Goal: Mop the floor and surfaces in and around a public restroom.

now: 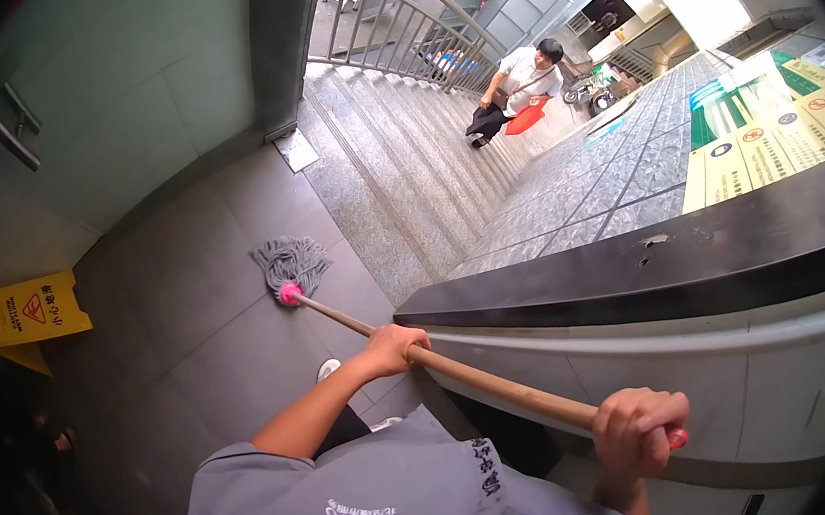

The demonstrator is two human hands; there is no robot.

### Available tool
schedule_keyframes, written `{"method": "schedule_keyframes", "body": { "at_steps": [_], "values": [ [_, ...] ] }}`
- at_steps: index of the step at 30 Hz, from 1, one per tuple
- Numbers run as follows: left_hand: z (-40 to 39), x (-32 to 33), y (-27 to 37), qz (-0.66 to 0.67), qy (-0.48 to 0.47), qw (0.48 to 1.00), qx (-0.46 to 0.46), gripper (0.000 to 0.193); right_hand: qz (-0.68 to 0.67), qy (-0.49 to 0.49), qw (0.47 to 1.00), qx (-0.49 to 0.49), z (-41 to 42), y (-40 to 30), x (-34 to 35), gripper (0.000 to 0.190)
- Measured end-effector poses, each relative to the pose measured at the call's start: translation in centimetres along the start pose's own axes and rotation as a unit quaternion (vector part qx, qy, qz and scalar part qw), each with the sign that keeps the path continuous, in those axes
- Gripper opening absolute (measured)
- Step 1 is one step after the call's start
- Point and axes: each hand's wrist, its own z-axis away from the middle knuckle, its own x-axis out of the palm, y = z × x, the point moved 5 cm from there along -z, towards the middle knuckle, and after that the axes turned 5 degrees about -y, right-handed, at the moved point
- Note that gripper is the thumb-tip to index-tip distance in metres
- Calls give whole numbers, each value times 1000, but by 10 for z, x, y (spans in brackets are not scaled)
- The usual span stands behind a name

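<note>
My left hand (392, 350) is closed around the middle of a long wooden mop handle (505, 385). At the handle's upper end, by its red tip (677, 439), my right hand (640, 426) grips it. The handle slants down and away to the left, ending in a pink socket (290, 294). From that socket the grey string mop head (296, 262) spreads on the dark floor tiles (202, 340), a short way from the top of a stone stairway (380, 163).
A yellow wet-floor sign (34, 312) stands at left, near a door with metal handles (7, 127). On the stairs is a person (526, 83) with a red bag (526, 119). A metal railing (403, 21) lines the far side; a dark-capped wall (633, 272) borders my right.
</note>
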Motion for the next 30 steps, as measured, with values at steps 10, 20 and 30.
{"method": "schedule_keyframes", "body": {
  "at_steps": [10, 20, 30],
  "values": [
    [-76, 41, 37, 34, 18, 995, 91, 22, 148, -51, 987, 43, -25, -28, -14, 10],
    [-138, 67, 5, 77, 121, 980, 136, 14, 265, -197, 940, 81, -19, 28, 38, 8],
    [-127, 46, 53, 93, 275, 944, 160, 11, 244, -242, 935, 84, -7, -13, 55, 9]
  ]
}}
